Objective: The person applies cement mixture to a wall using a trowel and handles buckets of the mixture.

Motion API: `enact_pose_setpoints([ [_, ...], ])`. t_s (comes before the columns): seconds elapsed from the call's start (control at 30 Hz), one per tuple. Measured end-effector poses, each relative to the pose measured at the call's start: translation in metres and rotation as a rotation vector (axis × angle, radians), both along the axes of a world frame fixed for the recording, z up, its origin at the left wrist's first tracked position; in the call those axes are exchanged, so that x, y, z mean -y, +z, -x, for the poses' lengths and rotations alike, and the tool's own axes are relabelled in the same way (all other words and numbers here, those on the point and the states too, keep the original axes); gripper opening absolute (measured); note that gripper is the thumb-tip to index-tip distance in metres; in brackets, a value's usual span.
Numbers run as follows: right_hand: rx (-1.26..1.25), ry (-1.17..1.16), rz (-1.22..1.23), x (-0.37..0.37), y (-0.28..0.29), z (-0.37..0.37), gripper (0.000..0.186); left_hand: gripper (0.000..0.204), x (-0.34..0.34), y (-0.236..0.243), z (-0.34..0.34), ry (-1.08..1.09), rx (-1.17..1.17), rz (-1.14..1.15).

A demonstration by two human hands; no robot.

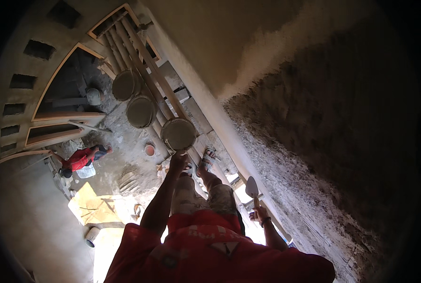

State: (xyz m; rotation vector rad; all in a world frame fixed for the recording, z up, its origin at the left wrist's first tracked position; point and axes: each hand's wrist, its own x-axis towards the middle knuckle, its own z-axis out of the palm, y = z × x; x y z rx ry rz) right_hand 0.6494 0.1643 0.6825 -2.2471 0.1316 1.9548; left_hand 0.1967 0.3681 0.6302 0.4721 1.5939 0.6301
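My left hand (178, 163) reaches forward to the near rim of a round pan of wet grey mortar (179, 134), its fingers closed at the rim. That pan rests on long wooden poles in front of my feet. Out to the right, my right hand (259, 214) grips the handle of a trowel (252, 187), whose blade points up and away from me beside the wall. Two more mortar pans, a middle one (141, 112) and a far one (124, 85), stand in a row beyond the first.
Beneath me run scaffold poles (142, 61), with my sandalled foot (209, 155) on them. A partly plastered wall (286, 141) rises on the right. Far below lies the floor, with a person in red (79, 159), a small reddish bucket (149, 150) and a yellow sheet (93, 205).
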Motion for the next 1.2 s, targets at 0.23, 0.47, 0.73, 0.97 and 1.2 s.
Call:
enact_pose_setpoints([
  [0.23, 0.003, 0.129, -0.083, 0.001, 0.024, 0.031, 0.019, 0.032, 0.117, -0.054, 0.085, 0.135, -0.076, 0.301],
  [0.47, 0.086, 0.155, -0.049, 0.033, 0.032, 0.039, 0.023, 0.032, 0.162, -0.028, 0.117, 0.104, -0.121, 0.452],
  [0.73, 0.128, 0.135, -0.062, 0.074, 0.036, 0.057, 0.023, 0.033, 0.115, -0.034, 0.113, -0.012, -0.080, 0.381],
  [0.97, 0.097, 0.023, -0.030, 0.097, 0.055, 0.073, 0.027, 0.040, 0.058, -0.025, 0.105, -0.377, -0.057, 0.295],
  [1.2, 0.120, 0.028, 0.045, 0.133, 0.058, 0.074, 0.032, 0.041, 0.061, -0.022, 0.109, -0.457, 0.046, 0.407],
])
